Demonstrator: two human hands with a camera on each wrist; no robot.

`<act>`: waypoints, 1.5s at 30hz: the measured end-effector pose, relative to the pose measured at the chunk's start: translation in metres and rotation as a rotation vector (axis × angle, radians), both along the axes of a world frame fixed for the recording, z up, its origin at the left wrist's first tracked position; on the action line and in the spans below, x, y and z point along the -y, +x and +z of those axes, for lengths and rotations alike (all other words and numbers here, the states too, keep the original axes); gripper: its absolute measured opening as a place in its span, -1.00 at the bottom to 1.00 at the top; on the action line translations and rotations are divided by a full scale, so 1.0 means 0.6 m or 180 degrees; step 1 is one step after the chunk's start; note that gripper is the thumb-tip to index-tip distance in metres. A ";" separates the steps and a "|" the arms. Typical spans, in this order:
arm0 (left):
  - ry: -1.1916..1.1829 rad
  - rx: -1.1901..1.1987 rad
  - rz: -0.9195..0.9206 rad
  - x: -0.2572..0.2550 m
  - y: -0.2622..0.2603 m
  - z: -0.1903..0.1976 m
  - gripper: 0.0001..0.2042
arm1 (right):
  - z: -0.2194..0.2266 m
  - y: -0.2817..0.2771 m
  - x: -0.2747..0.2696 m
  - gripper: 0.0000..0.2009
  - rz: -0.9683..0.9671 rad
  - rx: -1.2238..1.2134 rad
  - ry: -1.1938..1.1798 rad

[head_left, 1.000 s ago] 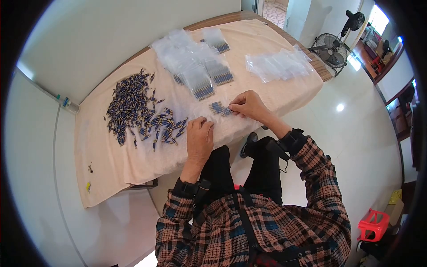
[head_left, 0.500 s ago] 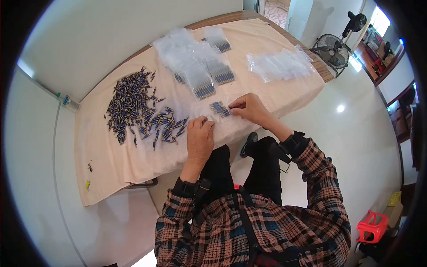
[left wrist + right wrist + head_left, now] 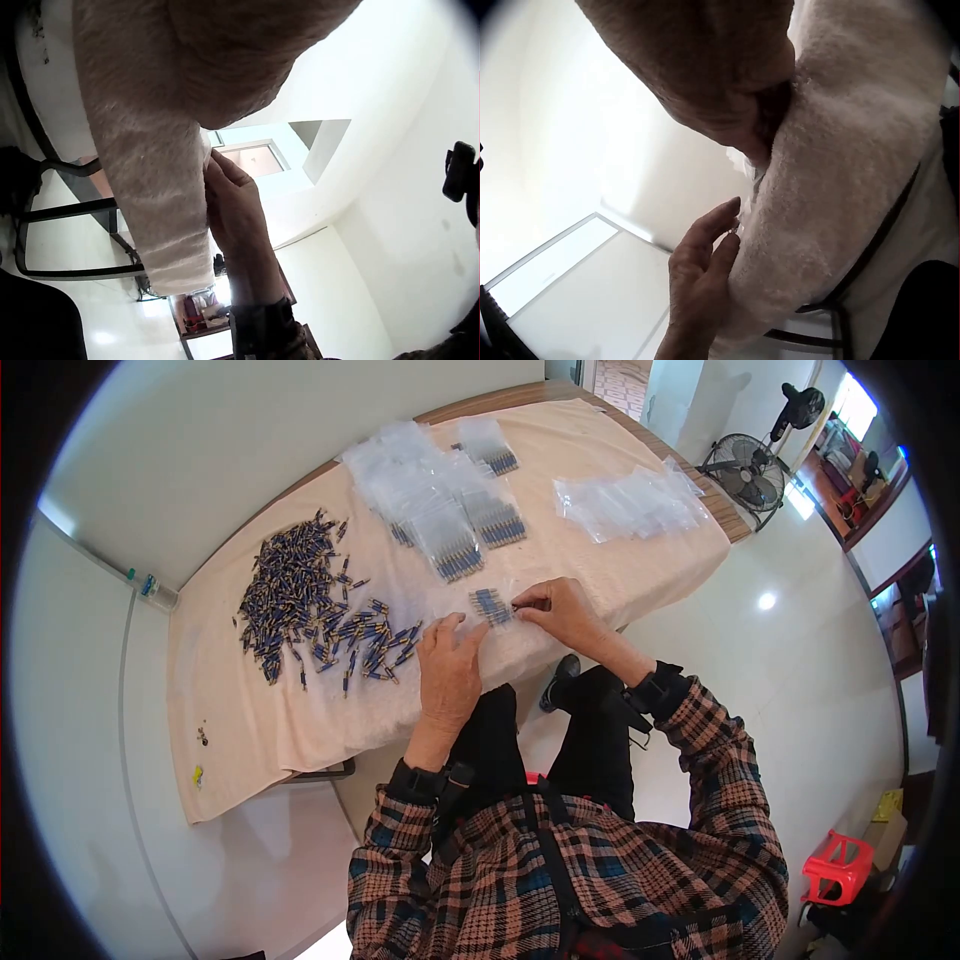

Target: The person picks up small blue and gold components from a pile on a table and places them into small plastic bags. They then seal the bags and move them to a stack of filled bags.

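Several small blue plugs with gold ends (image 3: 489, 606) lie side by side in a compact group on the cloth, with clear plastic film showing around them. My right hand (image 3: 562, 610) is at the group's right side. Its thumb and forefinger pinch the edge of a clear plastic bag (image 3: 758, 180), which shows at the fingertips in the right wrist view. My left hand (image 3: 449, 668) rests on the cloth at the group's left, its thumb reaching to the lower plugs. In the right wrist view its thumb and forefinger stand apart, shiny plug ends between them.
A large heap of loose blue plugs (image 3: 290, 595) spreads over the left of the cloth (image 3: 330, 735). Filled clear bags (image 3: 440, 510) overlap at the back. Flat clear bags (image 3: 630, 505) lie at the right. Beyond the table stands a black fan (image 3: 745, 472).
The right hand has shifted slightly right and down, from over the plugs to their edge. The left thumb has moved right towards the group. The plugs sit closer together.
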State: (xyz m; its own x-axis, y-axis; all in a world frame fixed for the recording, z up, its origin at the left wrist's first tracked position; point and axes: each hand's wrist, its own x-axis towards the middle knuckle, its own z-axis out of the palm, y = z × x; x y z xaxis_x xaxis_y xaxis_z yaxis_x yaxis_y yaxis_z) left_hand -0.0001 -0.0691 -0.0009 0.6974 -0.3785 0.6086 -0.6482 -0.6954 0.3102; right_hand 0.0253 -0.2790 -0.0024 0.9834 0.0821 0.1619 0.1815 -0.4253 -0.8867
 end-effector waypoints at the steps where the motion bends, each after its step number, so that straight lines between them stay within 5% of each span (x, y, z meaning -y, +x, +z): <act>1: 0.0001 -0.0003 -0.0002 -0.001 -0.001 -0.001 -0.77 | 0.004 -0.002 -0.001 -0.83 -0.0024 -0.0006 -0.0027; 15: -0.0023 -0.0497 -0.0501 -0.009 0.011 -0.023 -0.69 | -0.015 -0.006 -0.016 -0.91 -0.0256 0.0773 -0.0608; 23: -0.0097 -0.0611 -0.0564 -0.010 0.013 -0.018 -0.70 | -0.002 -0.003 -0.027 -0.90 -0.0372 0.0458 -0.0794; 45: -0.0059 -0.0660 -0.0480 -0.011 0.010 -0.024 -0.68 | -0.011 0.006 -0.021 -0.85 -0.0224 0.0441 -0.0294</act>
State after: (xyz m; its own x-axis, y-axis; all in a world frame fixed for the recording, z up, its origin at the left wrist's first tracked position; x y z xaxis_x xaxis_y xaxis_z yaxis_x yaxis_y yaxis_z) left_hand 0.0060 -0.0624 -0.0154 0.7446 -0.4778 0.4662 -0.6652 -0.5888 0.4591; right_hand 0.0291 -0.2664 -0.0092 0.9560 0.0348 0.2912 0.2662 -0.5197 -0.8118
